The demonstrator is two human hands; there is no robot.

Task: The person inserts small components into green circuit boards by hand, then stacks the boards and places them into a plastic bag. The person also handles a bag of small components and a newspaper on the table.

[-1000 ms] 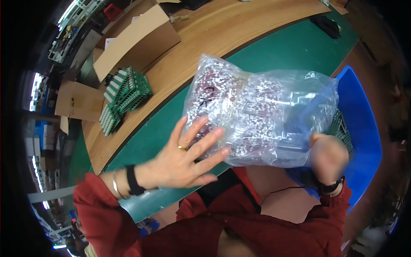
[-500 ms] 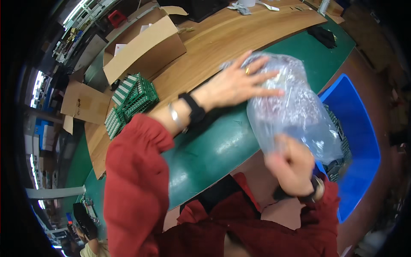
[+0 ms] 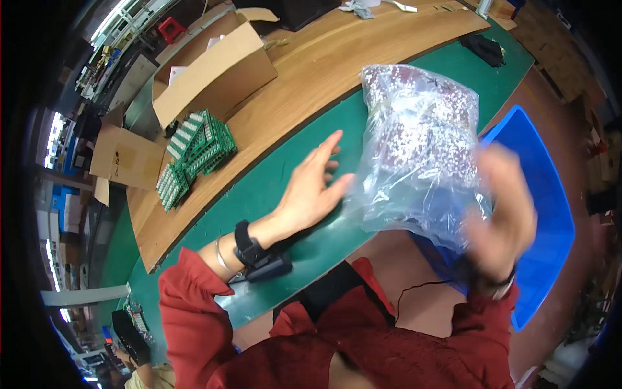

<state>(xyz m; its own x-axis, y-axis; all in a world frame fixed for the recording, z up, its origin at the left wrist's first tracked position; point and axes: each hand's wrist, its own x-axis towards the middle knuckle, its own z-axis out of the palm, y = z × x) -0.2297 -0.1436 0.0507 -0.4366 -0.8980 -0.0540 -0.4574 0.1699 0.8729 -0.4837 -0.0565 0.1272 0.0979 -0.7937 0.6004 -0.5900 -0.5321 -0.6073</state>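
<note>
A clear plastic bag (image 3: 421,142) full of small white and dark reddish bits lies on the green tabletop (image 3: 343,240), its lower part slack and crumpled. My left hand (image 3: 311,191) is just left of the bag, fingers stretched out and thumb spread, holding nothing. The thumb tip comes close to the bag's left edge; whether it touches is unclear. At the bag's lower right is my right hand (image 3: 502,214), smeared by motion, so its grip on the plastic cannot be made out. The blue bin (image 3: 551,240) stands beyond it, partly hidden by bag and hand.
Green slotted racks (image 3: 201,142) with pale pieces sit on the wooden board (image 3: 311,71) at left. Behind them is an open cardboard box (image 3: 217,78). A black cloth (image 3: 483,50) lies at the far right of the table. Another person's arm (image 3: 146,373) shows at lower left.
My left hand has come off the bag and drawn back left and nearer. The right hand has moved right and up. The bag has shifted and spread flatter.
</note>
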